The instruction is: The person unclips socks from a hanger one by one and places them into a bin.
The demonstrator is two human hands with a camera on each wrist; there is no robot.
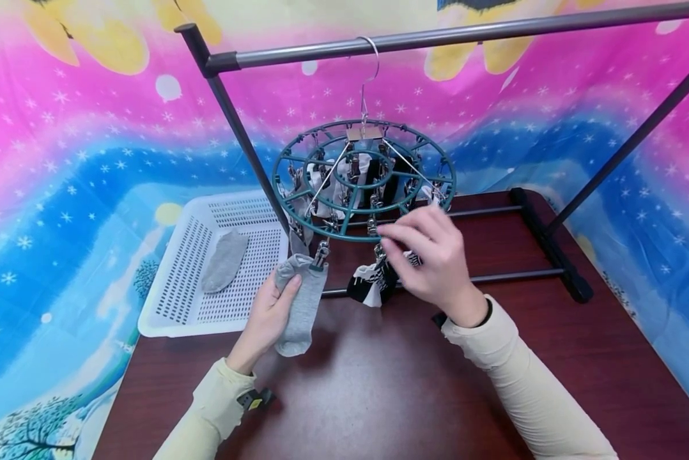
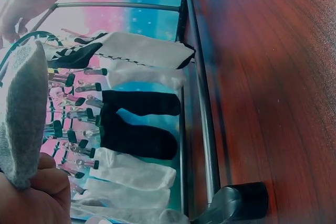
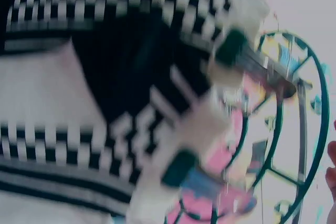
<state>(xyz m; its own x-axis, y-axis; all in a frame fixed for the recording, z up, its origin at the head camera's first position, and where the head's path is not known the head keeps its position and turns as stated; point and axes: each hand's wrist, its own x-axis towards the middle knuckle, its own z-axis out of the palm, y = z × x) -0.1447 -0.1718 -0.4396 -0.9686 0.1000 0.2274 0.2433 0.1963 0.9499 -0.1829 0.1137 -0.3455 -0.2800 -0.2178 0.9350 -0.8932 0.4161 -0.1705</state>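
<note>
My left hand grips a light grey sock, thumb on its front near the cuff. A metal clip hanging from the round green drying hanger bites the sock's upper corner. In the left wrist view, the curled fingers hold the sock's edge. My right hand hovers blurred by the hanger's front rim, thumb and index finger bent beside another clip; nothing shows between them. Below it hangs a patterned black-and-white sock, seen close and blurred in the right wrist view, with two clips on its cuff.
A white perforated basket stands at left with another grey sock inside. The hanger hooks over a dark metal rack bar. Black socks and white socks hang at its far side. The rack's feet rest on the reddish-brown table.
</note>
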